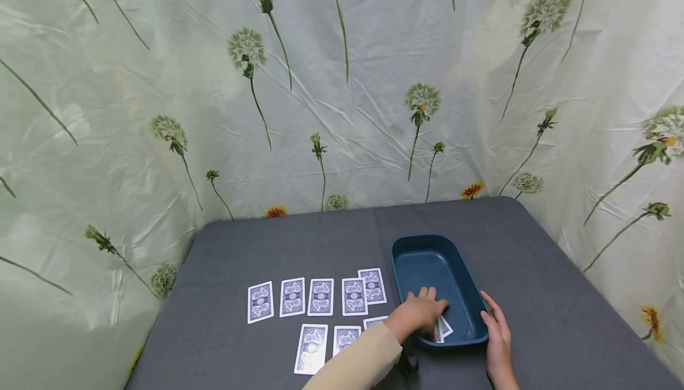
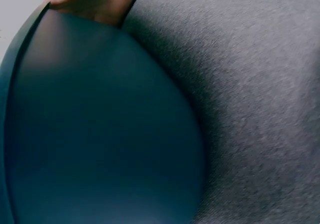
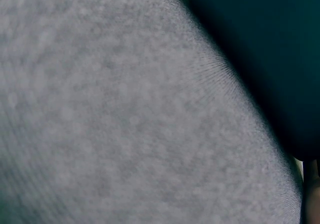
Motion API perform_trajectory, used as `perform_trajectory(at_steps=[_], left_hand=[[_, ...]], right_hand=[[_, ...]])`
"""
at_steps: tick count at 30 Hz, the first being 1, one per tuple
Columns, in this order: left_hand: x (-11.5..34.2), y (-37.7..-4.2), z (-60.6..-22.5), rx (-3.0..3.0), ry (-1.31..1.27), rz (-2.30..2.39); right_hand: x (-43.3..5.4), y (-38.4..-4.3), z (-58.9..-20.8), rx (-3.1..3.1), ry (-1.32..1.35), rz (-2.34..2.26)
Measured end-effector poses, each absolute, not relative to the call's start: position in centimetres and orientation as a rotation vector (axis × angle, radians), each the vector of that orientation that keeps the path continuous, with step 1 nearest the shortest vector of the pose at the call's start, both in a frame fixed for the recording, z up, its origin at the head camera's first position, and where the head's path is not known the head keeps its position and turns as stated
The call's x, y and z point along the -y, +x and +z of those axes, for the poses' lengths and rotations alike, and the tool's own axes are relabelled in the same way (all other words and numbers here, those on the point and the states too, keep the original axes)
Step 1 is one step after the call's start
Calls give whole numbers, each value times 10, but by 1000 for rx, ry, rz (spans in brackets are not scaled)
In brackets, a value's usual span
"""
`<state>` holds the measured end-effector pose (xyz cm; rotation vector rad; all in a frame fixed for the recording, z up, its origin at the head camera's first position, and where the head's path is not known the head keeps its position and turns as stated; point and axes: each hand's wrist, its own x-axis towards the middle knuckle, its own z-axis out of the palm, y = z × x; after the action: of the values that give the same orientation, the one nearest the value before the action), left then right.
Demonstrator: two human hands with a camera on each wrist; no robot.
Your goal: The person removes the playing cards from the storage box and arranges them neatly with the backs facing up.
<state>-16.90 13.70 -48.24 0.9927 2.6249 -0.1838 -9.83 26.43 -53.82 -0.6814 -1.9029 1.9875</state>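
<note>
In the head view my left hand reaches over the near left side of a dark blue tray, fingers extended. Beneath it, a few playing cards lie on the tray's floor near the front end, partly hidden by the hand. My right hand rests against the tray's right side near the front corner, with fingers fairly straight. The left wrist view shows the tray's outer wall and part of the left hand at the rim. In the right wrist view, a blurred finger shows near the tray.
Several patterned-back playing cards lie face down left of the tray, including a back-row card and a front-row card. The left sleeve partly covers the front row. A dark grey cloth covers the table; a floral curtain hangs behind.
</note>
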Motion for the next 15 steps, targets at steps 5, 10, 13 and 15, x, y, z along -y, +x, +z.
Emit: perform_trajectory(at_steps=[5,10,13,15], left_hand=[[-139,-171,-480,-2595,915,-172],[-141,-170,-479,-2578,893,-182],[-141,-169,-480,-2592,916,-206],[-141,-167,-480,-2614,954,-223]], right_hand=[[-264,-99,-539,1907,-668,2005],[-264,-99,-540,1904,-668,2002],[-264,-99,-541,1901,-667,2011],[-264,-99,-541,1901,-671,2014]])
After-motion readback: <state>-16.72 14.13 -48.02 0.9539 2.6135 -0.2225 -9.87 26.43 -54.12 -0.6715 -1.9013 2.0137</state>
